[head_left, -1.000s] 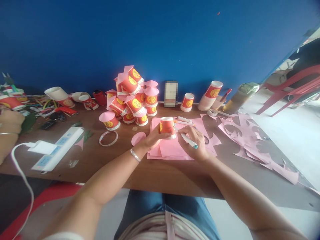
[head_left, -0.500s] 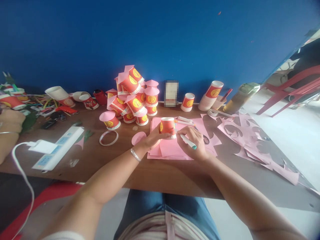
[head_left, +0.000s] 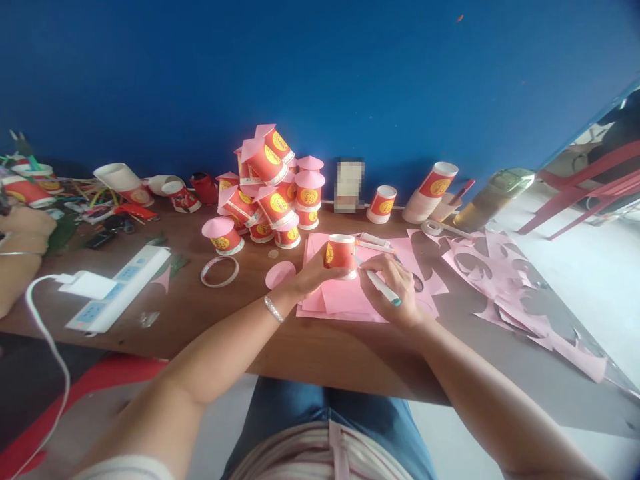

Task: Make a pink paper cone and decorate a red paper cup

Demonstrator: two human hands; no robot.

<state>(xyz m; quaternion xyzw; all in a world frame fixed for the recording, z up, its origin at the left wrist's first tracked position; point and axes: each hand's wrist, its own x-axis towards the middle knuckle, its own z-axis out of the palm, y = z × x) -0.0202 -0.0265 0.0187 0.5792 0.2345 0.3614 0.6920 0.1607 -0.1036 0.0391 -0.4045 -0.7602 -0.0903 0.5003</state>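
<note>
A red paper cup (head_left: 342,253) with yellow print stands upright in the grip of my left hand (head_left: 316,275), its fingers wrapped round the lower part. My right hand (head_left: 393,287) is closed on a white marker (head_left: 383,287) with a green end, its tip beside the cup's right side. Beneath both hands lie stacked pink paper sheets (head_left: 345,300). A pink paper disc (head_left: 281,274) rests left of the cup. Scissors (head_left: 417,283) are partly hidden behind my right hand.
Red cups with pink cone tops (head_left: 273,200) are piled behind. Left are a power strip (head_left: 120,290), a white ring (head_left: 219,272) and a co-worker's hand (head_left: 25,233). Pink scraps (head_left: 520,293), tape (head_left: 431,228), stacked cups (head_left: 431,190) and a bottle (head_left: 493,198) stand or lie right.
The whole view has shifted slightly, so most things appear a little further right. My left hand still holds the cup and my right hand the marker.
</note>
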